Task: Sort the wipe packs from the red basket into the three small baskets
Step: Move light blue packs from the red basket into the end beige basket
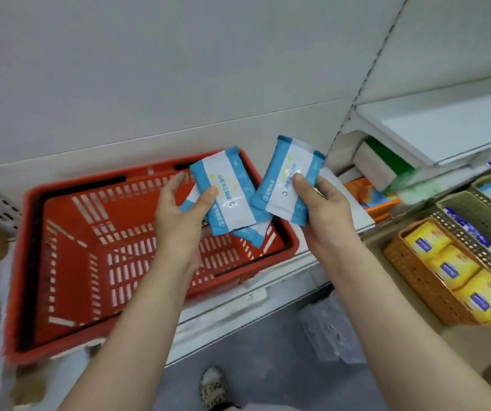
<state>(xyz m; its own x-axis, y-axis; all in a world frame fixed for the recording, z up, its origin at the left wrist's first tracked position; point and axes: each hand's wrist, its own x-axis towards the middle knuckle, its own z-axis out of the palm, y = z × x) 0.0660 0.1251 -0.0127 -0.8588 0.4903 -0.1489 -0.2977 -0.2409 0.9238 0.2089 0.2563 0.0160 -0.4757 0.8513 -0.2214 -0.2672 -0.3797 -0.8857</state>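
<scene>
At frame centre, the left hand [179, 215] grips a small stack of blue-and-white wipe packs [228, 193] above the red basket [95, 262], whose visible floor is bare. The right hand [324, 212] pinches one pack [288, 180] past the basket's right rim. The orange basket [416, 274], lower right, holds yellow packs [457, 268].

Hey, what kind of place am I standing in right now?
Most likely a shop aisle: a red plastic shopping basket sits on white metal shelving, beside an orange slotted basket of yellow packaged goods.
</scene>
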